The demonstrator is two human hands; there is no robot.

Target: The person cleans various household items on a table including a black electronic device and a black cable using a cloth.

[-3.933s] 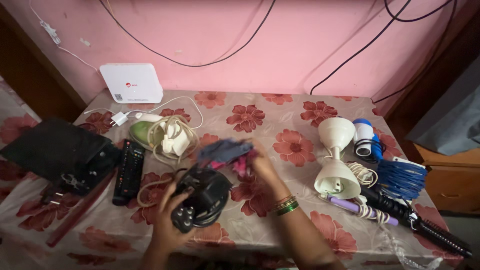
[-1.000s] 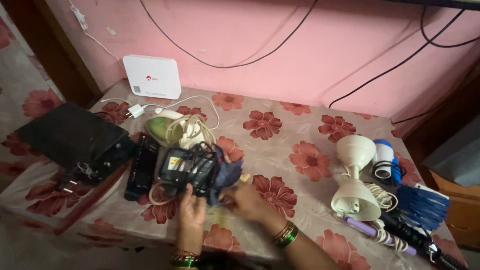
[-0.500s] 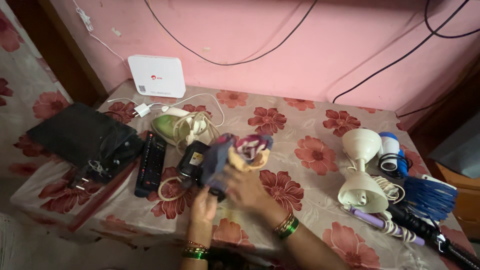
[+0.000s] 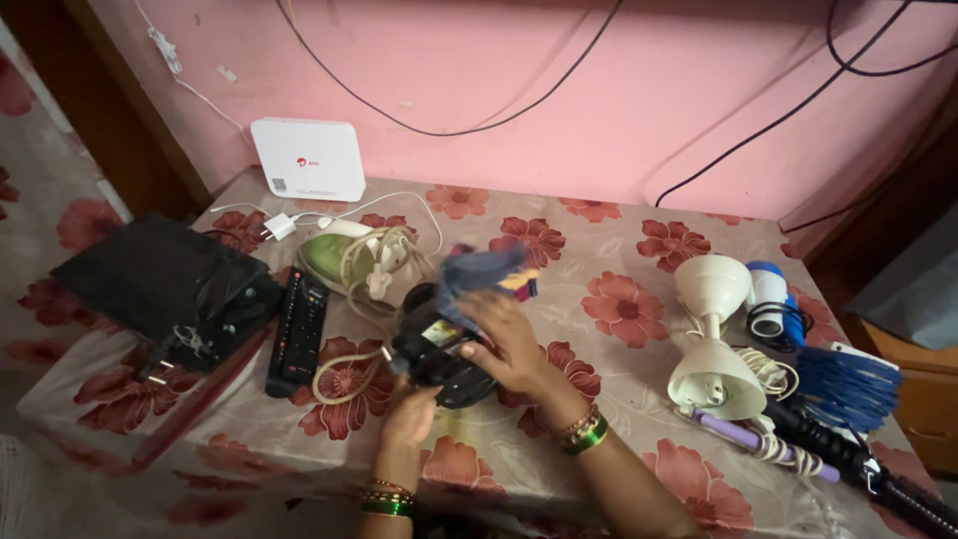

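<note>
A black clothes iron (image 4: 439,354) is tilted up just above the flowered tablecloth (image 4: 639,339) near the front middle. My left hand (image 4: 411,411) grips it from below at the near end. My right hand (image 4: 509,339) holds a blue cloth (image 4: 484,271) with some pink and yellow in it, pressed against the top of the iron. The cloth is blurred. The iron's cream cord (image 4: 339,371) loops on the table to its left.
A green and cream iron (image 4: 354,262) with coiled cord, a black remote (image 4: 297,331), a black bag (image 4: 165,284) and a white router (image 4: 307,160) are at the left. A white lamp-like stand (image 4: 711,339), blue fan blade (image 4: 846,384) and hair tools (image 4: 848,461) lie right.
The cloth in my right hand has kept moving over the black iron, and the iron has been turned and tilted in my left hand. The view has shifted slightly.
</note>
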